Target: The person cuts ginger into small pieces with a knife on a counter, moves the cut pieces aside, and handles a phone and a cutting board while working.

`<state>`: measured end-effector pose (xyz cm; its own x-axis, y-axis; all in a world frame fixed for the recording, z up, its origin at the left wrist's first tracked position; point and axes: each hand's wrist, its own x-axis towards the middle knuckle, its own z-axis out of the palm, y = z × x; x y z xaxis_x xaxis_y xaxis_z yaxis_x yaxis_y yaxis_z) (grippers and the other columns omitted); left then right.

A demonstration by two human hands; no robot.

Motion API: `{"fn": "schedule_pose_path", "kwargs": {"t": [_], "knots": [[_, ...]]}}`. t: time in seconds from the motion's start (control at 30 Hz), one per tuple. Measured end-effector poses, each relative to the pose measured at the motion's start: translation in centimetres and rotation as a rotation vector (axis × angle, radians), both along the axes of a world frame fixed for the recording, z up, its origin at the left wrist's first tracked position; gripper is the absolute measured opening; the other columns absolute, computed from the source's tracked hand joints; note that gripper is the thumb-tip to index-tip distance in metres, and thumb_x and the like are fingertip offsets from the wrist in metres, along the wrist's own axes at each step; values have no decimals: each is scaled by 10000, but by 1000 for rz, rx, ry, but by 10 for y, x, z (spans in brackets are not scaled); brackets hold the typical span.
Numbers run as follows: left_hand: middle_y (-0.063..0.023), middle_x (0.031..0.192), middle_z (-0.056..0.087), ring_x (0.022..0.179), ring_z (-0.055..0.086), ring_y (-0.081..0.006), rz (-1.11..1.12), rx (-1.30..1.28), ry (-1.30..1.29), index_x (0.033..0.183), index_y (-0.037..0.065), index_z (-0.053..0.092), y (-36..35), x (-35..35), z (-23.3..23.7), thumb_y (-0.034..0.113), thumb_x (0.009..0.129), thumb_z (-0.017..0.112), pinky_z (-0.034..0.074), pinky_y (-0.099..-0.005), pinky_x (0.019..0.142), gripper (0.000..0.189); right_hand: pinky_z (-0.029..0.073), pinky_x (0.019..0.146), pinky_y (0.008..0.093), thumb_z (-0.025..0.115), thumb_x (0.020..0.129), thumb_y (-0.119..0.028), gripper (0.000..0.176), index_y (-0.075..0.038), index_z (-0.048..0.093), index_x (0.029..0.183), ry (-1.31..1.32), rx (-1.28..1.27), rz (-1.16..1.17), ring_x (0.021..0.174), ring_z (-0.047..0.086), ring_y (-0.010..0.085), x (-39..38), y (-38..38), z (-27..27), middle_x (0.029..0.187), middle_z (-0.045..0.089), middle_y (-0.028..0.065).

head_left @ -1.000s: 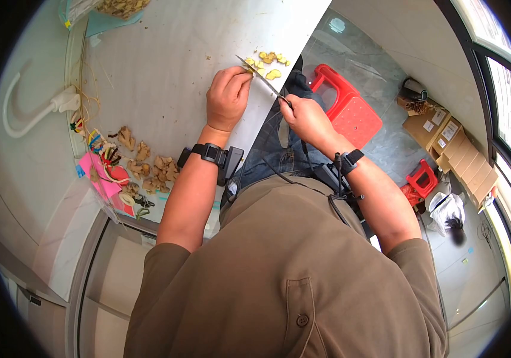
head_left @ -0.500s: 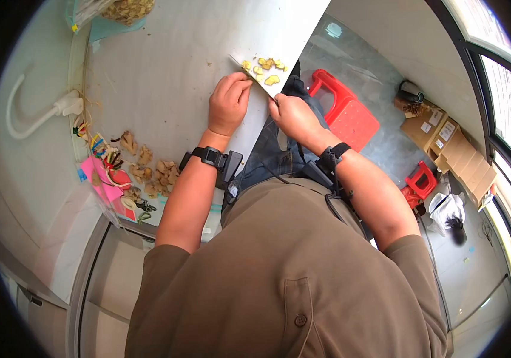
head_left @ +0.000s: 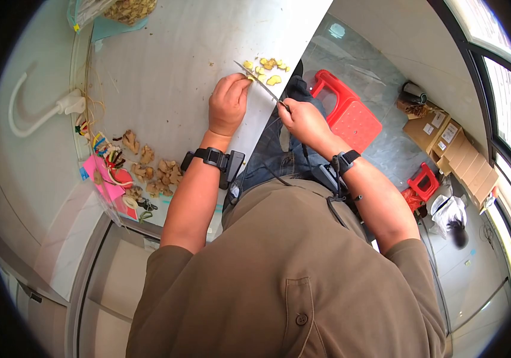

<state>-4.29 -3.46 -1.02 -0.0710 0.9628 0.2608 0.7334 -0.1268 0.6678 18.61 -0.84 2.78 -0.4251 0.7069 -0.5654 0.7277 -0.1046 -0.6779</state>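
Observation:
My right hand [head_left: 304,121] is closed round the dark handle of a knife [head_left: 258,81], whose thin blade points up and left over the table edge. On the white table [head_left: 166,77], my left hand [head_left: 228,104] has its fingers pinched on a small yellow piece, which looks like ginger, beside the blade. Several yellow ginger slices [head_left: 274,80] lie just beyond the knife, near the edge. Whole brown ginger roots [head_left: 166,174] are piled left of my left forearm.
A bag of ginger pieces [head_left: 129,10] sits at the top left. Coloured ties and a pink sheet [head_left: 104,178] lie by the wall. A red stool [head_left: 354,122] and cardboard boxes [head_left: 446,143] stand on the floor at the right.
The knife blade has tilted so that its flat shows less, and my right hand has moved slightly right and down. My left hand has stayed nearly in place.

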Motion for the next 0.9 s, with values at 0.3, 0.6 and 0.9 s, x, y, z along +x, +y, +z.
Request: {"fn": "schedule_pose_path", "kwargs": {"t": [0.3,0.6,0.9], "knots": [[-98,1115,769,1007,745,-328,-29,30,12,1068,37,777,7,3,1,-48,914,798,617,-420,874,177,561,843,596,599,1110,-329,370,9,735,1046,-28,-10,9,921,720,522,3,1,4,939,737,318],[-92,1110,751,1007,735,-325,-32,41,24,1067,39,773,4,1,-5,-46,889,799,620,-429,875,199,583,846,601,605,1104,-323,370,10,730,1005,-120,53,90,900,742,505,-2,-1,0,919,758,299],[-88,1124,746,1008,728,-324,-14,5,-57,1046,51,783,-2,6,-1,-41,889,804,614,-436,868,182,596,828,603,603,1094,-306,375,21,747,978,-119,174,57,848,755,499,-35,7,-12,879,759,296]]}}
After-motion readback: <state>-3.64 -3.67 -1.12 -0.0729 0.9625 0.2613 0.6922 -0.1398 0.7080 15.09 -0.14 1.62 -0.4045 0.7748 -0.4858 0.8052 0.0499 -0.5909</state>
